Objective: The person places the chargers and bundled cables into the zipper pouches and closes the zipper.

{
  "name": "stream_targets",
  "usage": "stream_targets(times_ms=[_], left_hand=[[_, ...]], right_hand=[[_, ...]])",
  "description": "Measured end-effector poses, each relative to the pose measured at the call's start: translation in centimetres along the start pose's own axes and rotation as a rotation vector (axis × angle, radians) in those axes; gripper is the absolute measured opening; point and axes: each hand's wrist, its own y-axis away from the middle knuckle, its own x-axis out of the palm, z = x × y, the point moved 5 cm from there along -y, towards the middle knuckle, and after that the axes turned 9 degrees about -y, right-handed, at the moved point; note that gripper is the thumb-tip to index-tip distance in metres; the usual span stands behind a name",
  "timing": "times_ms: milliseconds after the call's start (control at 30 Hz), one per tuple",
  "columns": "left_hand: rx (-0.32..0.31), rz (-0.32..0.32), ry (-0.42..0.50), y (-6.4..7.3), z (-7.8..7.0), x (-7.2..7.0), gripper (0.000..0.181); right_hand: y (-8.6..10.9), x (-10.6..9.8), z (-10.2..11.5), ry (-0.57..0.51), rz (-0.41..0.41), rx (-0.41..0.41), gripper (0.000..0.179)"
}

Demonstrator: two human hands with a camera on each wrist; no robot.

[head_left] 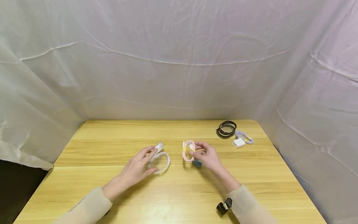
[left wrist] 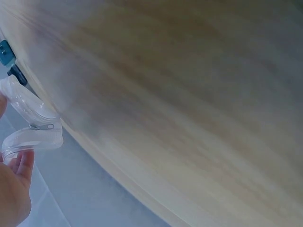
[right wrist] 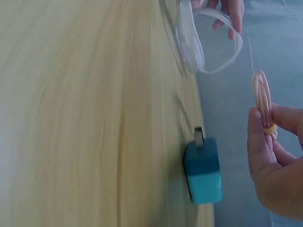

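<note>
My left hand [head_left: 135, 166] holds a clear zip pouch [left wrist: 33, 138] between thumb and fingers, close over the middle of the table. The pouch's mouth is spread into a loop, and its zipper pull shows in the left wrist view. To the right of it, my right hand [head_left: 207, 156] pinches a coiled pink cable [right wrist: 262, 94] bound with a yellow tie. The coil is held upright, facing the pouch. A teal plug-in charger [right wrist: 203, 171] with metal prongs sits on the table just below my right hand, partly covered by it in the head view.
At the back right of the wooden table [head_left: 117, 130] lie a black coiled cable [head_left: 226, 129], a lilac coiled cable [head_left: 246, 137] and a white charger [head_left: 239, 143]. A pale curtain [head_left: 173, 87] stands behind the table and along both sides.
</note>
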Motion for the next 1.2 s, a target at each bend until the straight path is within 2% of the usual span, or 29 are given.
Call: stream_targets(times_ms=[633,1200], left_hand=[[0.018,-0.009,-0.016,0.0,-0.1,0.0,0.089],[0.005,0.013,-0.016,-0.1,-0.1,0.2,0.087]], right_hand=[[-0.6,4.4,-1.0,-0.066,0.053,0.030,0.051],[-1.3,7.7,-2.1,-0.033,0.114,0.044,0.052]])
